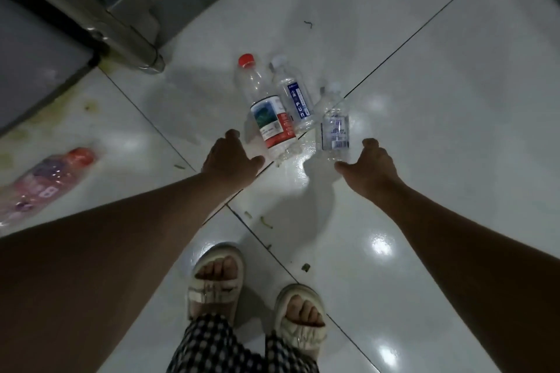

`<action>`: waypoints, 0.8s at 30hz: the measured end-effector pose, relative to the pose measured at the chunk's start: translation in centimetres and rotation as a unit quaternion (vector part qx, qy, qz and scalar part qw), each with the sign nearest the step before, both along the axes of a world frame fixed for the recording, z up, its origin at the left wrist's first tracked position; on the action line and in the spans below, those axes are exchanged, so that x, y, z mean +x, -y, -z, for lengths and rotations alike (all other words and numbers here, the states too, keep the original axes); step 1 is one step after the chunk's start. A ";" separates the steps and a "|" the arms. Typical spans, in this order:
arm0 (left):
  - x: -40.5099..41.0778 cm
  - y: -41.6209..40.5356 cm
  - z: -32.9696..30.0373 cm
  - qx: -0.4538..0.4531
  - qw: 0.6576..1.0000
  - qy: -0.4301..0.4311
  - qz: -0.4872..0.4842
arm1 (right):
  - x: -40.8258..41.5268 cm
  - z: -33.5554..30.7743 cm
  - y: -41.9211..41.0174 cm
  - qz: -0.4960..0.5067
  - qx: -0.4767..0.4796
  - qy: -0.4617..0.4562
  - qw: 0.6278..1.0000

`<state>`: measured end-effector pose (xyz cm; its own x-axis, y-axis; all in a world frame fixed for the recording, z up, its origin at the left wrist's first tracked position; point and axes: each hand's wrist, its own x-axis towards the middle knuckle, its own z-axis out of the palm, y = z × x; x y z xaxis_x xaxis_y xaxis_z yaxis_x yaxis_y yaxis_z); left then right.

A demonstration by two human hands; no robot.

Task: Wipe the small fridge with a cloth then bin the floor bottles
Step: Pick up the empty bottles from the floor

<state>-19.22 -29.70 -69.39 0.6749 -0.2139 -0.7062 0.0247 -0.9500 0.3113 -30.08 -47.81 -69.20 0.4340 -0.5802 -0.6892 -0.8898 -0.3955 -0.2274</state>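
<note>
Nearest, two sandalled feet [257, 297] on white floor tiles [439, 100], checked trousers [218, 348] above. Beyond, both arms stretched down. Left hand [231, 157] hovering, fingers loosely curled, holding nothing, just beside red-capped bottle [266, 106]. Right hand [368, 163] likewise loosely curled and empty, just beside small clear bottle [333, 124]. Between those two, blue-label bottle [295, 97]; all three lying close together across a tile seam. Pink bottle [48, 182] well apart, by left edge. Farthest, grey fridge [39, 54] at top-left corner.
</note>
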 end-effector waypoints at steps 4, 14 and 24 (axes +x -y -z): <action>-0.5 -4.5 -6.5 0.041 0.994 0.012 0.101 | -0.6 -6.2 -3.2 -0.080 0.018 -0.010 0.997; -1.3 -17.8 -15.7 0.087 0.988 0.059 0.110 | 1.8 -14.0 -14.8 -0.321 0.009 -0.022 0.947; 0.4 -32.8 -12.6 0.151 0.979 0.045 0.126 | 4.5 -11.4 -29.1 -0.460 -0.009 -0.036 0.887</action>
<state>-18.81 3.14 -56.76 0.6898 -0.1734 -0.7029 -0.2380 -0.9712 0.0060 -25.59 -18.67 -57.85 0.6848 -0.0141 -0.7286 -0.2007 -0.9648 -0.1699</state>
